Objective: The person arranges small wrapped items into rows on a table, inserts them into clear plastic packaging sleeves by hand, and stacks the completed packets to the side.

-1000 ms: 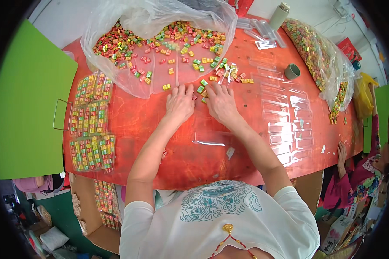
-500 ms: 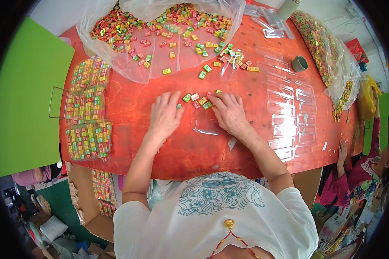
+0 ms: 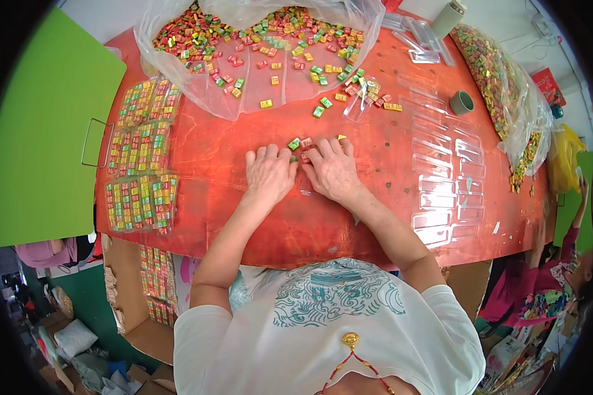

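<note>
My left hand [image 3: 270, 172] is closed palm-down over the red table, a small green wrapped candy [image 3: 294, 158] pinched between its thumb and index finger. Close beside it, my right hand [image 3: 335, 174] has its thumb and fingers bent round a red wrapped candy [image 3: 305, 157]. Just beyond the fingertips are another green candy [image 3: 294, 143] and a pink-red candy [image 3: 306, 142]. A yellow candy [image 3: 341, 137] shows past the right fingers. Between my wrists the edge of a clear plastic tray [image 3: 306, 192] is faintly visible. My fingers hide other candies.
A large clear bag [image 3: 211, 105] spills candies at the back. Filled trays [image 3: 138, 148] stand at left; empty clear trays [image 3: 435, 184] lie at right. Near them are a green cup [image 3: 462, 102] and another full bag [image 3: 501, 85]. A co-worker's sleeve [image 3: 507, 289] shows at far right.
My hands have come closer together, the left moving right with the green candy, the right moving slightly left over the candies. The whole view has shifted a little. The co-worker's arm has moved.
</note>
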`<state>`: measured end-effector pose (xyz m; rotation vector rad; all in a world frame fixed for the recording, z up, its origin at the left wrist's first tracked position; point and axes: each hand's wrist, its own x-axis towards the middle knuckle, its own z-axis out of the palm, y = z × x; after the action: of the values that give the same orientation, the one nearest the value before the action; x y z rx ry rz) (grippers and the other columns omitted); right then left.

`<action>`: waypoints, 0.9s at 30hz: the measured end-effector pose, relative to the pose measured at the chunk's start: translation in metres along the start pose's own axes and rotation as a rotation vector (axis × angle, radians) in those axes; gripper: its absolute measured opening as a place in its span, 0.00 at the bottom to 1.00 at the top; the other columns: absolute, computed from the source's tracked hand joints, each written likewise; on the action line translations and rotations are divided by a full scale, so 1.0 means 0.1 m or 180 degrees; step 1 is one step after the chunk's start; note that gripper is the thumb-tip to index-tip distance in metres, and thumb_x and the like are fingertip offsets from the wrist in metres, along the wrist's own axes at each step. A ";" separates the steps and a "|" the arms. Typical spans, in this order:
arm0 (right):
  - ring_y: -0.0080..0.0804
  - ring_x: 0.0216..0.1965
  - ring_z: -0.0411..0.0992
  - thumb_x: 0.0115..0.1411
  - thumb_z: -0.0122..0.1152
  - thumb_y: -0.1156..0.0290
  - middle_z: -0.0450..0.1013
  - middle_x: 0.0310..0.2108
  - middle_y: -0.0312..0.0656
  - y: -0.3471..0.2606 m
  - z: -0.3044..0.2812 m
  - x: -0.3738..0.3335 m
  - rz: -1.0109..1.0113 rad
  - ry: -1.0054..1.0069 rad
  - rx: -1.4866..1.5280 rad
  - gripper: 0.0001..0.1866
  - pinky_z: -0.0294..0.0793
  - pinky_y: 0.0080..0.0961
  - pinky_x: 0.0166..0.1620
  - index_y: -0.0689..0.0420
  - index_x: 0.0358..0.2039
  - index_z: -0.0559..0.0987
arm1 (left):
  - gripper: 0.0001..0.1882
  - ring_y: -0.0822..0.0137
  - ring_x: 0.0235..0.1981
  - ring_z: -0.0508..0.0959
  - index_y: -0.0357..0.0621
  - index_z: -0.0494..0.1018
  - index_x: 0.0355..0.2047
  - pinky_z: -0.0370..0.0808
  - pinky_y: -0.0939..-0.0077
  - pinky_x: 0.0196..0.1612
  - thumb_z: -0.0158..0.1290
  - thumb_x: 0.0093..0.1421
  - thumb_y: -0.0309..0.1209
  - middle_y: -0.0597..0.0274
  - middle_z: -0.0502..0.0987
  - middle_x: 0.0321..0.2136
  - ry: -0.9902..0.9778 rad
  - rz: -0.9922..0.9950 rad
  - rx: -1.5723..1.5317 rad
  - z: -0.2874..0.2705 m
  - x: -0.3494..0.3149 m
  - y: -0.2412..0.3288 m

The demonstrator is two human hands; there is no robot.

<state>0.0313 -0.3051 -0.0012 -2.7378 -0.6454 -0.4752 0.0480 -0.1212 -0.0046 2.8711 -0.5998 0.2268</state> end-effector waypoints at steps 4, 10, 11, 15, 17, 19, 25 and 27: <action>0.41 0.49 0.69 0.55 0.66 0.66 0.71 0.47 0.42 0.10 0.00 0.05 0.0091 0.0203 0.0377 0.14 0.61 0.47 0.56 0.54 0.42 0.78 | 0.11 0.55 0.40 0.75 0.45 0.75 0.35 0.64 0.56 0.44 0.56 0.61 0.40 0.55 0.75 0.34 0.0094 -0.0055 -0.0406 -0.02 0.06 0.00; 0.39 0.48 0.69 0.54 0.65 0.66 0.71 0.43 0.40 0.28 0.18 0.30 0.0109 0.0015 0.0022 0.12 0.63 0.46 0.54 0.52 0.39 0.80 | 0.22 0.58 0.46 0.72 0.57 0.76 0.52 0.64 0.60 0.45 0.53 0.56 0.25 0.59 0.71 0.40 0.0029 0.0576 -0.0311 0.03 0.38 -0.23; 0.39 0.48 0.69 0.54 0.65 0.66 0.71 0.43 0.40 0.29 0.19 0.30 0.0095 0.0001 0.0032 0.12 0.63 0.46 0.54 0.52 0.39 0.80 | 0.21 0.58 0.47 0.72 0.57 0.75 0.53 0.65 0.61 0.46 0.55 0.58 0.27 0.60 0.71 0.40 -0.0135 0.0686 -0.0192 0.04 0.41 -0.26; 0.40 0.48 0.70 0.55 0.66 0.67 0.72 0.43 0.39 0.29 0.20 0.26 0.0248 0.0049 -0.0034 0.11 0.63 0.46 0.53 0.53 0.39 0.80 | 0.20 0.60 0.47 0.71 0.56 0.75 0.52 0.65 0.62 0.46 0.57 0.58 0.29 0.61 0.71 0.41 -0.0245 0.0758 -0.0048 0.04 0.37 -0.36; 0.40 0.47 0.70 0.56 0.65 0.67 0.72 0.42 0.39 0.26 0.18 0.23 0.0284 0.0041 -0.0025 0.10 0.63 0.45 0.53 0.53 0.37 0.80 | 0.18 0.59 0.47 0.71 0.55 0.76 0.49 0.64 0.61 0.46 0.57 0.57 0.29 0.60 0.71 0.40 -0.0233 0.0647 -0.0131 0.01 0.27 -0.38; 0.40 0.47 0.70 0.56 0.65 0.66 0.72 0.41 0.39 0.24 0.12 0.21 0.0316 0.0066 -0.0087 0.08 0.63 0.44 0.53 0.53 0.35 0.80 | 0.16 0.58 0.46 0.71 0.54 0.77 0.47 0.64 0.60 0.45 0.57 0.57 0.29 0.60 0.70 0.38 -0.0230 0.0521 -0.0203 -0.04 0.18 -0.41; 0.39 0.45 0.70 0.56 0.65 0.64 0.72 0.38 0.40 0.12 0.11 0.13 0.0262 0.0123 -0.0081 0.08 0.62 0.45 0.54 0.53 0.33 0.80 | 0.19 0.59 0.48 0.71 0.54 0.77 0.49 0.64 0.61 0.48 0.62 0.56 0.32 0.61 0.70 0.42 -0.0268 0.0534 -0.0255 -0.13 -0.13 -0.36; 0.40 0.45 0.70 0.56 0.66 0.65 0.72 0.38 0.40 0.04 0.16 0.12 0.0131 0.0250 -0.0026 0.08 0.62 0.46 0.54 0.54 0.32 0.80 | 0.18 0.59 0.47 0.71 0.54 0.77 0.48 0.63 0.61 0.49 0.61 0.56 0.32 0.60 0.70 0.41 -0.0220 0.0498 -0.0280 -0.11 -0.21 -0.34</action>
<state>0.0478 -0.2986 -0.0119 -2.7188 -0.5678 -0.5737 0.0422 -0.0805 -0.0038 2.7590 -0.8272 0.1213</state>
